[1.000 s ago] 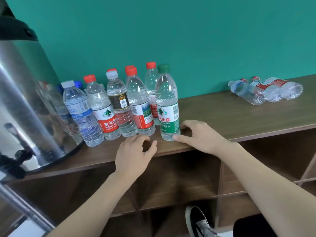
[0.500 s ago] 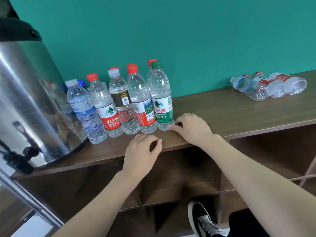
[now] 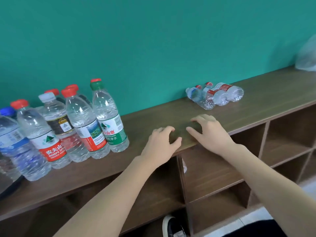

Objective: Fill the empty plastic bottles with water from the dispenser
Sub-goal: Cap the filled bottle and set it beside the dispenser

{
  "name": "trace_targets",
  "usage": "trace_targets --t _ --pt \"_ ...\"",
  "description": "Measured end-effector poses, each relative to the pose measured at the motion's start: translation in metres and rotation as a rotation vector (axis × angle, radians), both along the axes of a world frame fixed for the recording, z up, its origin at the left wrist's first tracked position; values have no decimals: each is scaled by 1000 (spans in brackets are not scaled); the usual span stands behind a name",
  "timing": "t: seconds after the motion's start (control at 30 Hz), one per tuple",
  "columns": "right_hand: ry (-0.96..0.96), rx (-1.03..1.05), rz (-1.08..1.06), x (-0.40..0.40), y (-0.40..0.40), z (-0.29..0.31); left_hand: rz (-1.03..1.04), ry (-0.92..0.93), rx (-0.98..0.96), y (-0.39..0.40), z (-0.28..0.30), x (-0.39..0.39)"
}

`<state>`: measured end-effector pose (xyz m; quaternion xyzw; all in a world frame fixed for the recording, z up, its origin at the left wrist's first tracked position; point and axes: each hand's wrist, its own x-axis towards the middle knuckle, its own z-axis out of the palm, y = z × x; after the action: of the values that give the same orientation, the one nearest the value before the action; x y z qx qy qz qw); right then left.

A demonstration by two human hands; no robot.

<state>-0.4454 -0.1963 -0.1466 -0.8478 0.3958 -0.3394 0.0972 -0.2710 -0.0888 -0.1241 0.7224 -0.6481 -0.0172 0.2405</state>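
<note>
Now my left hand (image 3: 160, 142) and right hand (image 3: 212, 132) hover loosely curled, holding nothing; reaching toward two o'clock, I might roll the lying empty bottles (image 3: 215, 95) off the table (image 3: 256, 106).

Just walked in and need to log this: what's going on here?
A person is filling plastic bottles. Right now both hands hold nothing: the left hand and right hand hover over the shelf top, fingers loosely curled. Capped upright bottles stand in a group at the left; three lying bottles wait farther right. No dispenser is clearly in view.
</note>
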Motion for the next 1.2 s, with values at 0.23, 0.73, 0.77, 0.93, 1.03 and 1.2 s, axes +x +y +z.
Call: trace_targets --t 0.23,0.73,0.77,0.93,1.03,1.2 --pt "-26 -82 -303 -53 -93 17 -27 101 76 -93 -2 -40" --pt "27 187 -175 -54 -208 52 3 93 13 -157 0 -39" --pt "31 182 -161 -51 -207 52 5 82 12 -158 0 -39" --pt "43 153 -79 -31 -180 47 -20 177 32 -152 3 -37" --pt "53 89 -41 -15 -158 43 -10 225 11 -138 6 -33" --pt "59 95 -48 17 -117 34 20 299 -78 -87 4 -10"
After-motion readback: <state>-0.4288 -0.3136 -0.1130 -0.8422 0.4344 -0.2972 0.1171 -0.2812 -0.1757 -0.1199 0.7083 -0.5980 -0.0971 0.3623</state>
